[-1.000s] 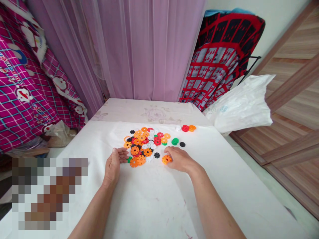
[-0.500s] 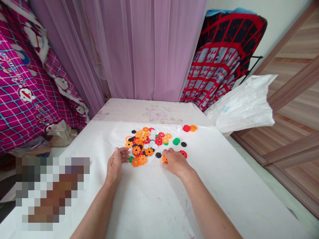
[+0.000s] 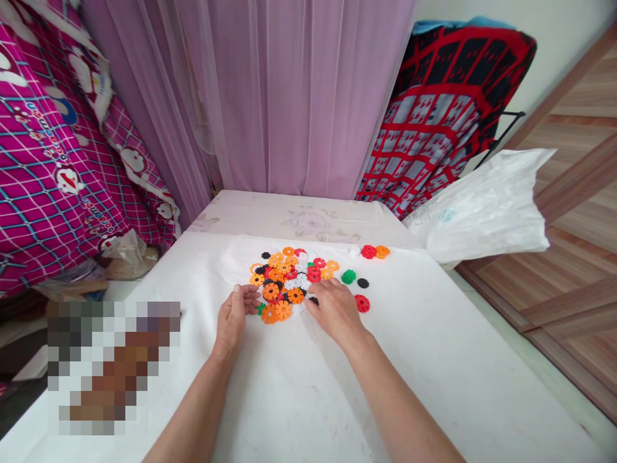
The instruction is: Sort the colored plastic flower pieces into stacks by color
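A pile of flower-shaped plastic discs [image 3: 283, 274] in orange, white, red, black and green lies on the white-covered table [image 3: 299, 386]. My left hand [image 3: 236, 315] is open at the pile's left edge, its fingertips beside a green disc [image 3: 261, 309] and an orange disc [image 3: 270, 314]. At the pile's right side, my right hand [image 3: 336, 307] reaches over a black disc [image 3: 313, 300], which shows between the thumb and the bent forefinger. Those fingers are apart. What lies beneath the right palm is hidden.
Loose discs lie right of the pile: a green disc [image 3: 349, 276], a black disc [image 3: 363, 283], a red disc [image 3: 362, 303]. Farther back are another red disc [image 3: 369, 251] and an orange disc [image 3: 382, 252]. A white plastic bag [image 3: 486, 206] hangs at the right edge; a blurred patch [image 3: 116, 366] covers the left.
My right hand has shifted left from an orange disc to the black disc beside the pile. The orange disc no longer shows. My left hand stays by the pile; the view has shifted slightly.
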`<state>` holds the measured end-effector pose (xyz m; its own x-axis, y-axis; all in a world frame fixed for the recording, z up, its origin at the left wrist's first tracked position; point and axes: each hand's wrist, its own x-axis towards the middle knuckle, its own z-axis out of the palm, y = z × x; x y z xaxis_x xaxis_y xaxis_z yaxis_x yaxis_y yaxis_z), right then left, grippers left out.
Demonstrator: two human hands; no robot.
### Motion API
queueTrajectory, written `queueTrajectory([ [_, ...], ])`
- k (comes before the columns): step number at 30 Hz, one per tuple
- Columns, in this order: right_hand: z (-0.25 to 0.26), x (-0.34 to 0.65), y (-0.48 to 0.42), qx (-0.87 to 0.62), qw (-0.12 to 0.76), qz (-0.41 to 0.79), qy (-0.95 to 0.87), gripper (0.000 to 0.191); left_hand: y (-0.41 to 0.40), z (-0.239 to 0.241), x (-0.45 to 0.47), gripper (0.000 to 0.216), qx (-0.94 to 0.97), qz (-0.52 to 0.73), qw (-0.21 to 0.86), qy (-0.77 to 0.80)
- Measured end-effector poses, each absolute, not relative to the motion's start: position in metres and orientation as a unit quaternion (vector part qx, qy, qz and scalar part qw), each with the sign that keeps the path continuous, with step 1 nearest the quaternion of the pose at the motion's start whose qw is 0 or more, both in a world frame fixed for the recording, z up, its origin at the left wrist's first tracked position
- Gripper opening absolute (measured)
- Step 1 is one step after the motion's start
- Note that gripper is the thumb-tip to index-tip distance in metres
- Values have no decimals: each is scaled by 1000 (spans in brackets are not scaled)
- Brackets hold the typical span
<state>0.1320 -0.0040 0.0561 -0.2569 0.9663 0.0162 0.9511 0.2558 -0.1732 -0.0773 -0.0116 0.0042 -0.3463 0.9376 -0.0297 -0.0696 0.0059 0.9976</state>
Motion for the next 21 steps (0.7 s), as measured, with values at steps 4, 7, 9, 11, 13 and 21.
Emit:
queueTrajectory([
  [4,40,112,3,-587,78,75,-802,19,-12,5,-77,74,384,593,423,567],
  [7,30,108,7,-601,94,90,-789,23,-12,5,-76,72,389,593,421,566],
  [9,26,109,9,-612,105,105,-777,25,-12,5,-76,72,392,592,419,566],
  [11,24,111,11,-614,115,120,-772,23,-13,6,-76,72,392,592,417,567],
  [13,25,113,11,-600,130,128,-779,19,-13,6,-76,72,392,593,416,568],
  [21,29,158,20,-616,221,194,-731,26,-13,6,-77,70,394,591,417,567],
])
